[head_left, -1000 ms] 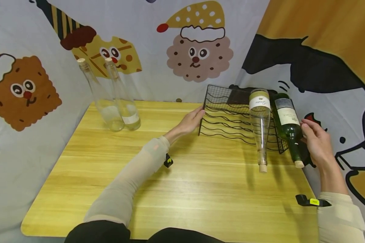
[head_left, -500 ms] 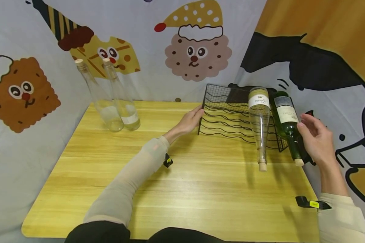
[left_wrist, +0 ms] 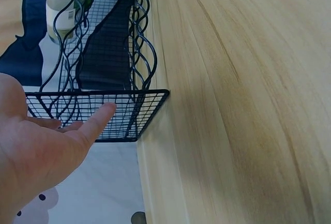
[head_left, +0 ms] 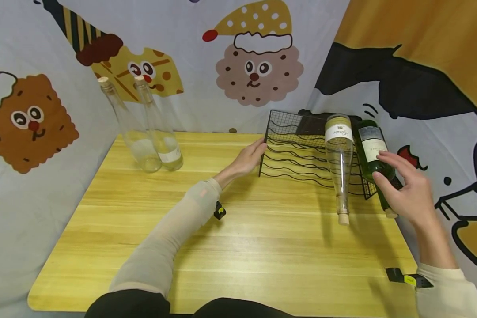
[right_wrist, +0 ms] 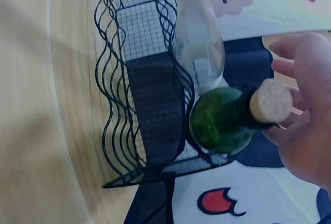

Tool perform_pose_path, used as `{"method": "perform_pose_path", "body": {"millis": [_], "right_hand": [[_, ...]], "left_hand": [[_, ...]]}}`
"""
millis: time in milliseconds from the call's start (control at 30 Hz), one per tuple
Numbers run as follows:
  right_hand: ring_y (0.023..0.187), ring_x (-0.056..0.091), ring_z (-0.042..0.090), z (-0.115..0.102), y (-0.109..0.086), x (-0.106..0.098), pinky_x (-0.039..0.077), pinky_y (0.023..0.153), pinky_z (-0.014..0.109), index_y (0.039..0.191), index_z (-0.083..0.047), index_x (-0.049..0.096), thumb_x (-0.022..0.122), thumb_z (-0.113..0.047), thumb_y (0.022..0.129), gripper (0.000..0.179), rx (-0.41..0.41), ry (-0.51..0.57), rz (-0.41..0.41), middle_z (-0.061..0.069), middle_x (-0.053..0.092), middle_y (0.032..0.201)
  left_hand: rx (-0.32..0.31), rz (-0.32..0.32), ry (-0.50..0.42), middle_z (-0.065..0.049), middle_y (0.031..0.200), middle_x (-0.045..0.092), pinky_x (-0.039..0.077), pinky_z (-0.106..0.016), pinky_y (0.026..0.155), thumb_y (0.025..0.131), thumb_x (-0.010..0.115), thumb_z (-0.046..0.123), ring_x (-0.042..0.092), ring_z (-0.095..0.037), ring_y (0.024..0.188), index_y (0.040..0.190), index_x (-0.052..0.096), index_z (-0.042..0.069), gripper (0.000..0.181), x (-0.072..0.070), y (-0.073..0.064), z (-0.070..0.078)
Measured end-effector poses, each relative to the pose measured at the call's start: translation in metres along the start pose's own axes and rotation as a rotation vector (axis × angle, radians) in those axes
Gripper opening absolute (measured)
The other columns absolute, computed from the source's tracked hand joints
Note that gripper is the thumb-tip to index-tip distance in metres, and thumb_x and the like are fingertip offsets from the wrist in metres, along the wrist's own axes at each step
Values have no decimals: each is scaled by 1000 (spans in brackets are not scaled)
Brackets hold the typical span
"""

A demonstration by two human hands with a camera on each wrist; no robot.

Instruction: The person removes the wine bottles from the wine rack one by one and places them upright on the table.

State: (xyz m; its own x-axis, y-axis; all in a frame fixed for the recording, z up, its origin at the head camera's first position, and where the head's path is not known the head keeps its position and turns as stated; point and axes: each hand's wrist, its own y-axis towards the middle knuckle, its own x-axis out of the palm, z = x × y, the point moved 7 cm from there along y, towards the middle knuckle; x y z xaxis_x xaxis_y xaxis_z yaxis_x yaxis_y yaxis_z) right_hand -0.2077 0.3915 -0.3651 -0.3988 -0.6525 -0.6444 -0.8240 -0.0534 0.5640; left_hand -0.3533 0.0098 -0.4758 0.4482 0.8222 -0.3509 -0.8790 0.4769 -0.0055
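Note:
A black wire wine rack point(head_left: 298, 165) stands on the table, toward the right. My left hand point(head_left: 246, 159) touches its left mesh end panel; in the left wrist view that hand's fingers point(left_wrist: 98, 120) lie extended against the mesh. Two corked bottles lie on the top level, necks toward me: a clear glass bottle point(head_left: 339, 154) with a white label, and to its right a green wine bottle point(head_left: 375, 145). Over the green bottle's shoulder and neck is my right hand point(head_left: 411, 190), thumb and fingers spread. The right wrist view shows its fingers behind the cork point(right_wrist: 271, 101).
Two clear corked bottles, a left one point(head_left: 141, 152) and a right one point(head_left: 168, 150), stand upright at the table's back left. A printed cloth point(head_left: 198, 75) hangs behind the wooden table point(head_left: 238, 256) and along its sides.
My right hand has moved off the green bottle's right side, then left across its shoulder. The left hand, rack and bottles have stayed in place.

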Motion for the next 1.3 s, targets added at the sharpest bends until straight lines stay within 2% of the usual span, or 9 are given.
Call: {"method": "perform_pose_path", "body": {"millis": [167,367,467,600,700,800,933,1133,1300], "right_hand": [[148,45,-21,-29,-1,8,32,119,-2,143,-1,75,84,7,87,57,-181,-64,-60,27,68,155],[166,45,9,-52,-8,20,27,129,3,138,1,77,71,-11,99,41,-357,-87,-148,27,67,155],[170,41,15,-57,-14,26,25,136,9,135,1,78,67,-7,97,40,-415,-92,-191,26,66,156],[172,36,13,-61,-21,32,26,138,14,132,-1,79,68,15,85,51,-446,-97,-240,20,64,163],[173,34,13,-63,-24,35,32,122,5,129,-2,81,69,24,80,57,-460,-105,-260,20,63,164],[174,32,15,-64,-27,39,33,118,2,126,-1,82,70,29,76,60,-476,-95,-281,23,62,164],[175,30,17,-65,-31,43,25,137,10,122,-3,83,71,34,71,63,-493,-77,-301,23,59,167],[175,31,18,-70,-31,48,22,141,14,119,-3,84,74,35,68,64,-524,-83,-329,29,65,158],[175,32,20,-70,-30,54,17,142,16,118,-4,84,76,35,67,65,-523,-115,-377,30,66,154]], "left_hand": [[2,3,11,-13,187,34,55,-51,129,122,25,59,47,-35,166,183,17,18,74,0,0,-1],[8,-6,-9,-12,187,33,54,-51,130,122,25,59,45,-34,168,183,17,18,74,1,-1,0],[8,-9,-13,-12,187,33,53,-51,131,122,25,59,45,-34,168,183,17,19,74,1,-1,1],[6,0,-1,-14,186,34,51,-51,133,123,26,57,46,-35,167,183,17,17,73,0,-2,3],[6,3,4,-16,185,35,51,-51,132,123,26,55,47,-36,167,183,17,16,72,0,-2,4],[8,4,3,-17,185,36,52,-51,131,124,26,53,47,-36,166,183,17,15,71,0,-2,4],[9,4,9,-17,185,36,51,-51,132,124,26,53,47,-37,166,183,17,14,71,0,-2,3],[8,8,21,-15,185,36,45,-50,137,122,24,59,48,-35,166,183,16,16,75,0,-1,1],[12,4,18,-13,186,35,48,-51,135,122,24,60,48,-35,166,183,17,18,75,-1,0,1]]}}
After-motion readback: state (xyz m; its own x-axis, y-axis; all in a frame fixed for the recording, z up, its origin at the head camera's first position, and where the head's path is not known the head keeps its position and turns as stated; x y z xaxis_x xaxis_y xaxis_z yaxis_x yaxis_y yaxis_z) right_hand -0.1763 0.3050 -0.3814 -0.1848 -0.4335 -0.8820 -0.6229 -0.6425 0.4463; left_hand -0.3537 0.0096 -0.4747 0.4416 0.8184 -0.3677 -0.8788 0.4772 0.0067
